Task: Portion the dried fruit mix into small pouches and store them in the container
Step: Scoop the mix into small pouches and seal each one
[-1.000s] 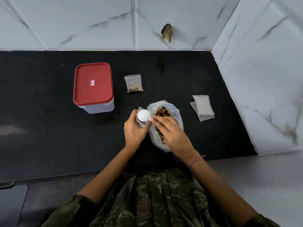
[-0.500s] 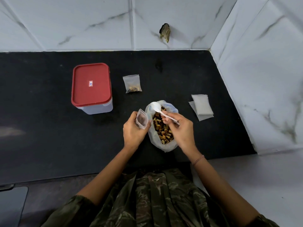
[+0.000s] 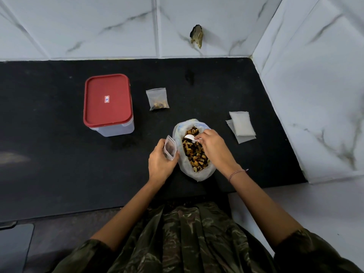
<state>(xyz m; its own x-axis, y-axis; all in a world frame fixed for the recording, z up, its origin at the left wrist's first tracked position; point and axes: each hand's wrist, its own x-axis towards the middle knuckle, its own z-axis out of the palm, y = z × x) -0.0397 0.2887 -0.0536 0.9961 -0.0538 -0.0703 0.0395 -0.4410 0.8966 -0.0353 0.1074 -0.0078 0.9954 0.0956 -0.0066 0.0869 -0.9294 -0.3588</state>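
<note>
Early stage: one filled pouch lies on the desk near the lidded container. Grip of left hand holds an open pouch; grip of right hand pinches a spoon in the dried fruit mix.

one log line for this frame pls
phase: scooping | left hand: holds open pouch | right hand: holds spoon in fruit bag | portioned pouch: on counter | container: closed
</note>
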